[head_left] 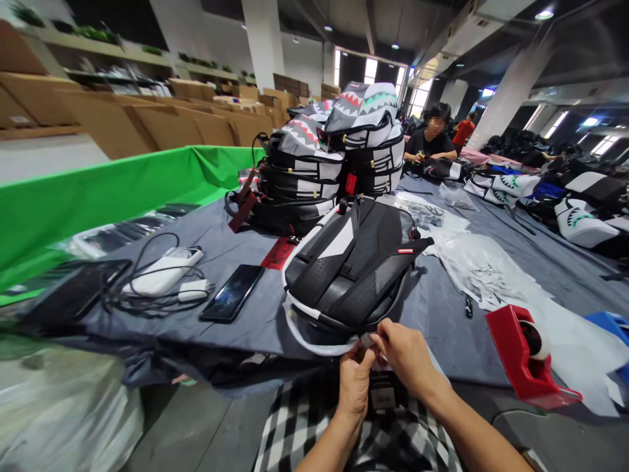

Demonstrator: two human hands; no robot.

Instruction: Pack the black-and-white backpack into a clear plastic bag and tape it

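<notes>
Head view: left hand [354,383] and right hand [405,357] raised close to chest, fingers [381,338] of both pinched nearly shut on small grey tag [366,340], grip partly hidden. Dark hang tag [383,395] dangling below, apparently kept clear of hands. Black-grey backpack [348,269] lying flat at grey cloth-covered worktop [442,341] edge, just ahead of hands, white band [314,342] running toward them. Red tape dispenser [521,351] right, within reach, probably kept handy. Phone [232,293], white power bank [162,272] left, seemingly set aside. Stacked backpacks [304,177] behind.

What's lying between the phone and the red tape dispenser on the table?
Between the smartphone and the red tape dispenser, the head view shows a black-and-white backpack and a small black item.
</notes>
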